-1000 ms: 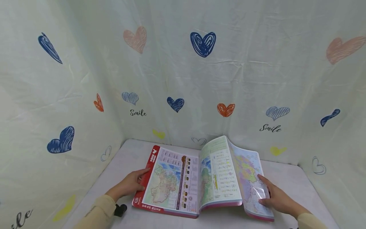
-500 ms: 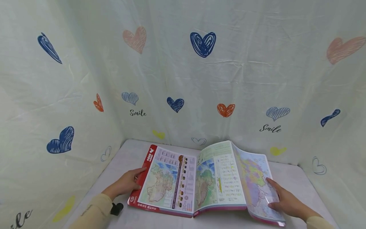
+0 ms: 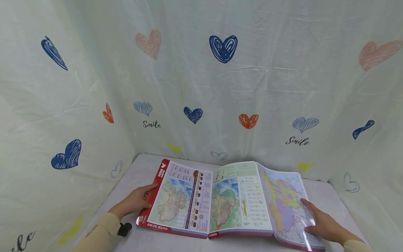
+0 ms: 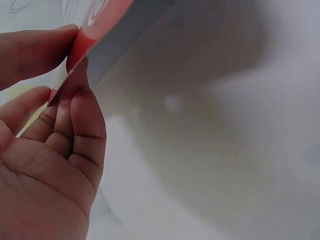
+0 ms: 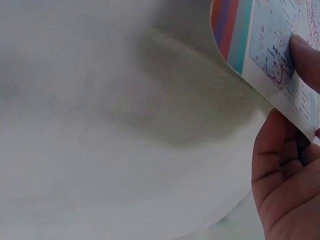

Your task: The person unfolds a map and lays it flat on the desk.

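A glossy folding map [image 3: 225, 204] lies spread in three panels in the head view. Its left panel has a red border, the middle one bows upward, and the right one slopes away past a raised fold. My left hand [image 3: 133, 202] pinches the red edge. In the left wrist view, that hand's thumb [image 4: 35, 52] is on one face and curled fingers lie behind. With my right hand [image 3: 324, 224] I grip the right panel's outer edge. The right wrist view shows the thumb on the printed face and the other fingers underneath the map's corner [image 5: 272, 60].
The white table [image 3: 171, 243] bears the map, its back edge against a pale curtain [image 3: 201, 84] printed with hearts and "Smile". Curtain also closes off both sides. A small black object [image 3: 125, 229] shows by the left sleeve [image 3: 100, 232].
My hands have drawn apart, the right one moving right and toward me, the left slightly left. The map has spread wider, its middle panel flattening and its raised fold dropping.
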